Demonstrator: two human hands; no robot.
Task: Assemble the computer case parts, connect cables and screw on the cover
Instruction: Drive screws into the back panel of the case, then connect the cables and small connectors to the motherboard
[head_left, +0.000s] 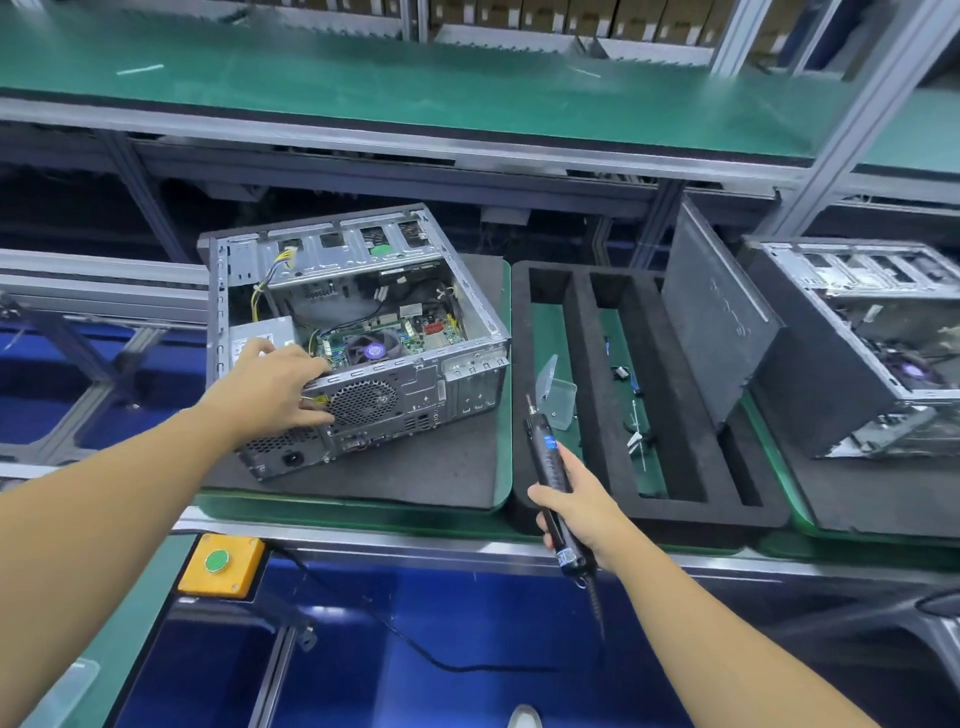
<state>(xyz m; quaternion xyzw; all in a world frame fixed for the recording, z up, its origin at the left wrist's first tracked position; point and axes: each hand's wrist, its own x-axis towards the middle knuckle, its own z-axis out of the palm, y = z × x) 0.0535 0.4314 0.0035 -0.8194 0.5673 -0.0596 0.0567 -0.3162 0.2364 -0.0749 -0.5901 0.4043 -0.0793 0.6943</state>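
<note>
While the left hand (275, 384) grips the upper edge of the rear wall of the open computer case (363, 291), fingers curled over into the inside beside the power supply (258, 332) and thumb pressed on the outside next to the round fan grille (362, 401), the right hand (576, 512) is closed round the black electric screwdriver (551, 467), bit pointing up and away from the person, its cable (597, 608) trailing down past the near edge of the surface; the case lies on its side on a dark mat (431, 467) at the middle of the surface, turned askew, its motherboard and CPU fan (371, 349) exposed; just right of the mat sits a black foam tray (654, 512) with long slots, and a grey side cover (719, 312) stands tilted in it towards the far right; a small clear plastic box (558, 397) rests on the tray's left rim, near the screwdriver's tip; a second open case (862, 343) lies at the right edge; a yellow box with a green button (221, 564) is fixed to the near edge, left of the right hand.
</note>
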